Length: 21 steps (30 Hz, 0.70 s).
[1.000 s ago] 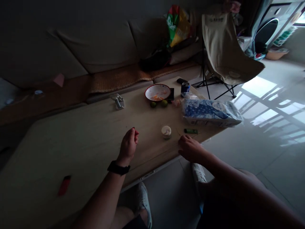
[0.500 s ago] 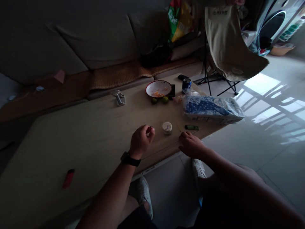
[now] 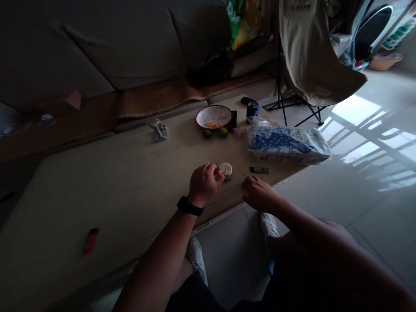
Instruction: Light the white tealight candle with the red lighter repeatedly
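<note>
Now the left hand [image 3: 204, 184] pinches a tiny item [image 3: 217, 170] just beside the small white tub [image 3: 226, 170] on the desk [image 3: 123, 182]; this close work seems to call for steadiness. The open right hand [image 3: 259, 193] rests apart.

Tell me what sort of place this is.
Probably the living area of a home: a long cushioned sofa, a folding camp chair and, beyond it, a front-loading washing machine.

Pale wood table [image 3: 97, 195]: plate [image 3: 205, 116] w/ orange bits, 2 limes [image 3: 222, 132], blue can [image 3: 252, 109], tissue pack [image 3: 287, 145], green lighter [image 3: 259, 170], red lighter [image 3: 90, 241], sm. white tub [image 3: 226, 170]
</note>
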{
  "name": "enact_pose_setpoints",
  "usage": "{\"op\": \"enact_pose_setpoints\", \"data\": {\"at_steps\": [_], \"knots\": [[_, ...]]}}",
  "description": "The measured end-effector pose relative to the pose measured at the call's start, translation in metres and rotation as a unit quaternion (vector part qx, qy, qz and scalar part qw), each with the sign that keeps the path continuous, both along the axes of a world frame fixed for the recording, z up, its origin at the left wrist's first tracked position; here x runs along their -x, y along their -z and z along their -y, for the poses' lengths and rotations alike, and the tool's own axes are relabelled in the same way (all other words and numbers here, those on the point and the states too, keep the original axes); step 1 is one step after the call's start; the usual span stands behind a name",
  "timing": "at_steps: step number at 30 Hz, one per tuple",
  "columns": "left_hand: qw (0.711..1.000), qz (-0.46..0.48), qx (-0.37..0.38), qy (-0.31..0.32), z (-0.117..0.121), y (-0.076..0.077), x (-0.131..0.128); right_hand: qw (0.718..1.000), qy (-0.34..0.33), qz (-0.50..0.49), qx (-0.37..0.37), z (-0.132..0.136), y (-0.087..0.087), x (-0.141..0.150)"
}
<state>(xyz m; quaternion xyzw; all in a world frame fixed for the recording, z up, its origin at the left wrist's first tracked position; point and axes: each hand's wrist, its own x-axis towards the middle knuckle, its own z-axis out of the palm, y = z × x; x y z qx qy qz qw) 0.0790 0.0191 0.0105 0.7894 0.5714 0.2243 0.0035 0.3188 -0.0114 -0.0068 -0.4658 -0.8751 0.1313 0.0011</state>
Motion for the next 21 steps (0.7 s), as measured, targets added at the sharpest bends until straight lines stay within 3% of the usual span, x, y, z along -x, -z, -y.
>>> {"op": "enact_pose_setpoints", "data": {"at_steps": [15, 21], "knots": [[1.000, 0.008, -0.015, 0.013, -0.001, 0.004, 0.000, 1.000, 0.012, 0.016, 0.011, 0.000, -0.001, 0.003], [0.997, 0.065, -0.032, -0.016, 0.000, 0.002, 0.011, 1.000, 0.007, 0.011, 0.000, 0.000, 0.001, 0.001]]}}
